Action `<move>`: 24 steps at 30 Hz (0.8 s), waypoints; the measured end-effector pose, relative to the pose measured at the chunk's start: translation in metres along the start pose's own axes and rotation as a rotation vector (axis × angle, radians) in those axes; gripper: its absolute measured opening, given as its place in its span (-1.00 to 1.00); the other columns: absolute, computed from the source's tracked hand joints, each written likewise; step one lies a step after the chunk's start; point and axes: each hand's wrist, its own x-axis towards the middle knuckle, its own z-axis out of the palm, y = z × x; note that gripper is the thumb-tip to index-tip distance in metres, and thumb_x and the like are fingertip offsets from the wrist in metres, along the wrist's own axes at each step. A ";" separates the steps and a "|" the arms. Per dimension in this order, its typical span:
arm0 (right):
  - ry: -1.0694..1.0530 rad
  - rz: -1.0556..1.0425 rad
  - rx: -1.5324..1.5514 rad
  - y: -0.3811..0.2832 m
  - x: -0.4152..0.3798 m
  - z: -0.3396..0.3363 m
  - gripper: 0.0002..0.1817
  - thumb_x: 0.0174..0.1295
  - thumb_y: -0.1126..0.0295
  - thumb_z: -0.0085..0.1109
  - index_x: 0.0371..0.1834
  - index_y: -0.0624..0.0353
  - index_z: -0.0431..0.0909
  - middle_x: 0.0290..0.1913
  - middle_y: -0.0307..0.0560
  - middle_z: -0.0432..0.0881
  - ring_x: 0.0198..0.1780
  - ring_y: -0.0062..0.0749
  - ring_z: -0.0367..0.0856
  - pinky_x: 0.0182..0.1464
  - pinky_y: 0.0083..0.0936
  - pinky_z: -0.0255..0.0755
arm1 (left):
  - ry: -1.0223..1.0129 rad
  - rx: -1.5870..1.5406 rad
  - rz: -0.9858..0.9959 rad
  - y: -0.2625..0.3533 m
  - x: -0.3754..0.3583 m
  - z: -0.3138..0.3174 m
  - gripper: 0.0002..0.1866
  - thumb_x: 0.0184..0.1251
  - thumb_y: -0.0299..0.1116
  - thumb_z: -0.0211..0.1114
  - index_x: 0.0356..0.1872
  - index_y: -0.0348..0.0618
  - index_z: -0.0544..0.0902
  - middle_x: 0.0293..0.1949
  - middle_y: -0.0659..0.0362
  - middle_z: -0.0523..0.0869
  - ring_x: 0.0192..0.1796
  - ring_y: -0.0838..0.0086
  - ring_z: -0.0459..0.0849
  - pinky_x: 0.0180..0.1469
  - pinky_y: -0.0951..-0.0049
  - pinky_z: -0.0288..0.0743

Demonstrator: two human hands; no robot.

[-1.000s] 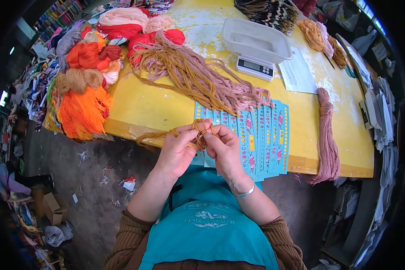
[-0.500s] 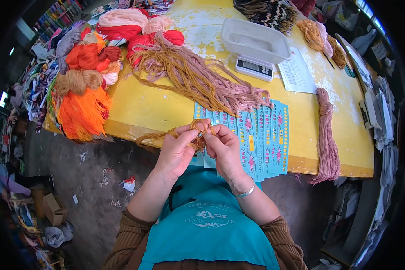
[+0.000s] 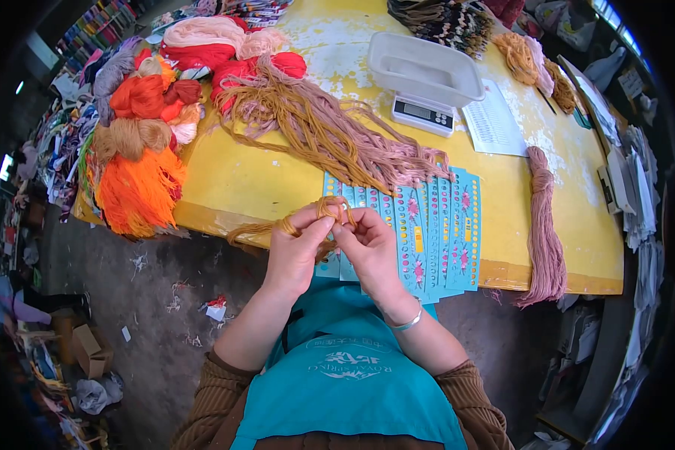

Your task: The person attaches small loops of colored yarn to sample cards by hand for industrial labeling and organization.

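Both hands meet at the table's front edge, working a golden-brown thread strand [image 3: 256, 228]. My left hand [image 3: 296, 251] is closed round it, with the strand looped over its fingers and trailing off to the left. Thumb and fingers of my right hand [image 3: 367, 244] pinch a loop of the same strand near the left fingertips. Just beyond lie turquoise punched cards [image 3: 436, 232] with printed pink flowers and rows of holes. Dusty-pink threads [image 3: 345, 139] and golden-brown threads [image 3: 307, 146] stretch across the table, their ends reaching the cards' tops.
Red, orange and tan skeins [image 3: 139, 135] are heaped on the left of the yellow table [image 3: 225, 180]. Farther back, a white tray [image 3: 426, 67] sits on a digital scale [image 3: 423, 114] beside a printed sheet [image 3: 495, 120]. A dusty-pink skein [image 3: 545, 232] hangs over the front edge at right.
My fingertips have shifted slightly at the loop, and the right hand has turned a little, its thumb now closer to the left one. The things on the table look unchanged.
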 end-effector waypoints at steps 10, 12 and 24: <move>0.095 0.014 0.029 0.005 -0.002 -0.006 -0.96 0.30 0.53 0.16 -0.33 0.19 0.52 -0.48 -0.41 0.47 -0.49 -0.82 0.33 -0.49 -0.79 0.21 | 0.014 0.344 0.255 -0.010 -0.003 -0.005 -0.78 0.34 -0.63 0.16 -0.06 -0.34 0.68 0.01 0.09 0.69 0.01 0.50 0.64 0.09 0.52 0.51; 0.108 -0.007 0.041 0.005 -0.002 -0.007 -0.95 0.30 0.52 0.15 -0.33 0.17 0.51 -0.48 -0.40 0.47 -0.51 -0.81 0.33 -0.51 -0.77 0.19 | 0.010 0.337 0.262 -0.010 -0.003 -0.006 -0.78 0.34 -0.63 0.16 -0.06 -0.34 0.69 0.01 0.09 0.69 0.01 0.50 0.64 0.09 0.52 0.51; 0.048 0.141 0.070 -0.003 -0.003 -0.002 -0.91 0.27 0.53 0.19 -0.21 0.20 0.50 -0.42 -0.36 0.54 -0.53 -0.82 0.36 -0.52 -0.80 0.23 | -0.030 -0.124 -0.051 -0.002 -0.003 -0.007 -0.78 0.36 -0.50 0.19 -0.06 -0.31 0.70 0.02 0.06 0.69 0.05 0.40 0.63 0.10 0.39 0.51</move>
